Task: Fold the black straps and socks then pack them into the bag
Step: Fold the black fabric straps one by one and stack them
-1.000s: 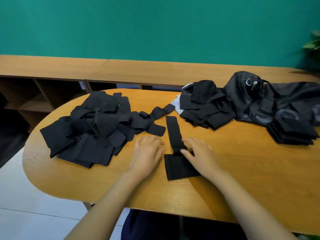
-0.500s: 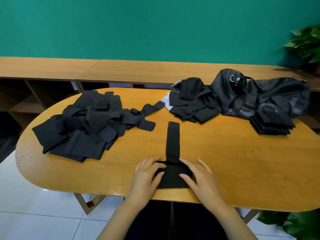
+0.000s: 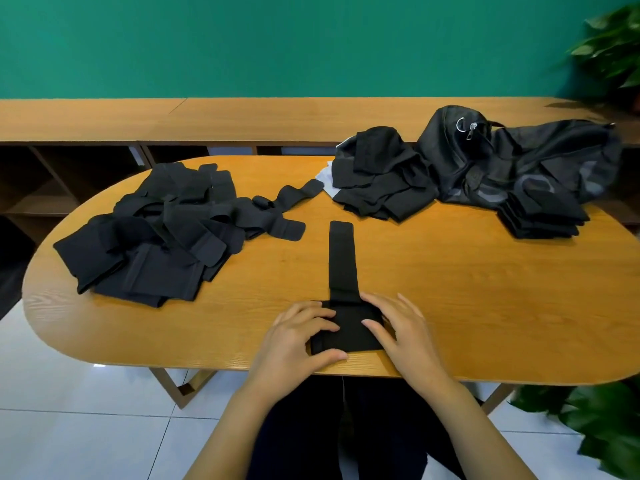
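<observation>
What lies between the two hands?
The wide end of the black strap, flat on the table, left hand and right hand resting on it. Head view.

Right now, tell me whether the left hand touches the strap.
Touching. Head view: fingers of the left hand lie on the strap, at its near end.
</observation>
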A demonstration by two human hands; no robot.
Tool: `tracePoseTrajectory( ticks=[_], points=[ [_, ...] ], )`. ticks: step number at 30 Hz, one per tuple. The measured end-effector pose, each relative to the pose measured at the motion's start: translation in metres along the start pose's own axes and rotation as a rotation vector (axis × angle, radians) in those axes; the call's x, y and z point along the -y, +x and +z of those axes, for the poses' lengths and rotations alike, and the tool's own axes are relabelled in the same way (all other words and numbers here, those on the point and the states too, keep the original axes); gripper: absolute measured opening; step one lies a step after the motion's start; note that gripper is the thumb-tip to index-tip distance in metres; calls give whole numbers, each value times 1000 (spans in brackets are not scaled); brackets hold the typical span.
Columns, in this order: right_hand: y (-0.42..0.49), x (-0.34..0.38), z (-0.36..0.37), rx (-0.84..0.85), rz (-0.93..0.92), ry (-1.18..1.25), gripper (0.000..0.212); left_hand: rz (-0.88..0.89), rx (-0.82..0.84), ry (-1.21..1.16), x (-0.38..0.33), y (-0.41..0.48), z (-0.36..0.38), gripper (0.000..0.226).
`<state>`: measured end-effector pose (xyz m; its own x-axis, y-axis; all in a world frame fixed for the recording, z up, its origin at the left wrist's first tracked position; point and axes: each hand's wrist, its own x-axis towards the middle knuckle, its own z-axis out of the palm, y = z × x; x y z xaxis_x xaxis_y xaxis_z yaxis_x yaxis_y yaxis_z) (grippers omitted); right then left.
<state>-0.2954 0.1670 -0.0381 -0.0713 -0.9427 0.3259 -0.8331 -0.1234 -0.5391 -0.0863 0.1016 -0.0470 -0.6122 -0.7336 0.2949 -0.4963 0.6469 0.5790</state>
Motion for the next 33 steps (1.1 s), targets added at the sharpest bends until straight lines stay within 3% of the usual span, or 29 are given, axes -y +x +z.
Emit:
tracePoseTrajectory(
  ticks=[4, 8, 13, 22, 33],
  points=[
    [-9, -3, -1, -50, -37, 7, 49, -9, -29, -15, -2, 0, 0, 53],
    [-14, -3, -1, 7, -124, -22, 58, -19, -77, -40, -2, 0, 2, 47],
    [-6, 0, 3, 4, -205, -134, 50, -20, -95, -85, -2, 0, 3, 45],
    [-6, 2, 8, -183, -201, -106, 49, 22, -72, 5, -3, -2, 2, 47],
    [-7, 5, 5, -161, -189, -62, 43, 35, -151, 31, -3, -2, 3, 32]
  ],
)
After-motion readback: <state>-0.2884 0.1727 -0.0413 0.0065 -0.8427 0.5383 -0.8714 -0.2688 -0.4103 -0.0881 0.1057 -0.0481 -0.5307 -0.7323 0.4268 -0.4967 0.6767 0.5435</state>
